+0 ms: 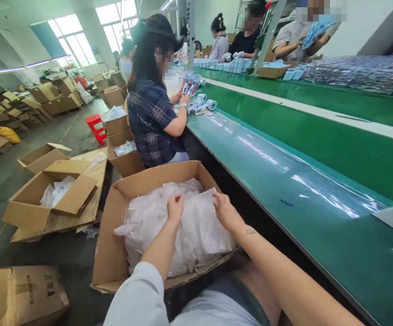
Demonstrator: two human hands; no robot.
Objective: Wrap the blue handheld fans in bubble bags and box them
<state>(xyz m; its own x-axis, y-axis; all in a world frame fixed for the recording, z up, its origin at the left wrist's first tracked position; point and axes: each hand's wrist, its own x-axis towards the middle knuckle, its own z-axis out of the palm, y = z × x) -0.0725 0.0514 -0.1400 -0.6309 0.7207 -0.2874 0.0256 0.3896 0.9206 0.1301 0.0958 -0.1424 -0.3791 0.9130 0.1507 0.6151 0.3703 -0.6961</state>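
Observation:
A large open cardboard box [110,244] stands in front of me, heaped with clear plastic bags [155,203]. Over the bags at the middle of the box is my left hand [175,207], its fingers closed in a pinch; what they hold, if anything, is too small to name. My right hand [224,209] pinches the upper corner of a clear plastic bag [206,219] near the box's right side. That bag lies over the other bags.
To the right runs a green workbench [267,167] beside a conveyor belt [318,127]. A person [155,108] in a plaid shirt handles light-blue parts [199,106] ahead. Open boxes [30,203] lie left, near a red stool [96,129]. More people work across the belt.

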